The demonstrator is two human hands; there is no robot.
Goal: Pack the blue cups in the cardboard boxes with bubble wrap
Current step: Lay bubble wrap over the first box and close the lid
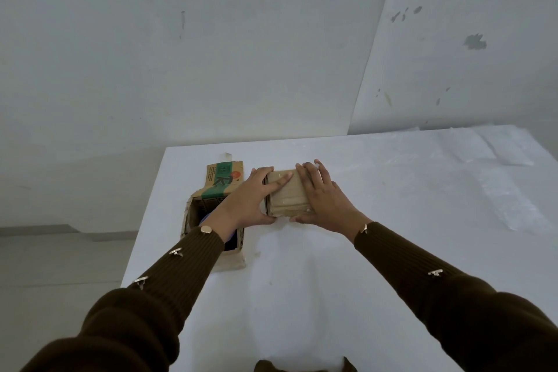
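A small closed cardboard box stands on the white table a little left of centre. My left hand lies against its left side with fingers straight across the top flap. My right hand presses flat on the right part of the top, thumb at the near edge. Left of it stands an open cardboard box with a green-printed flap folded back; a blue cup shows inside, mostly hidden by my left forearm.
Sheets of clear bubble wrap lie spread over the far right of the table. The table's left edge runs just beside the open box. White walls stand behind, and the floor shows at the left.
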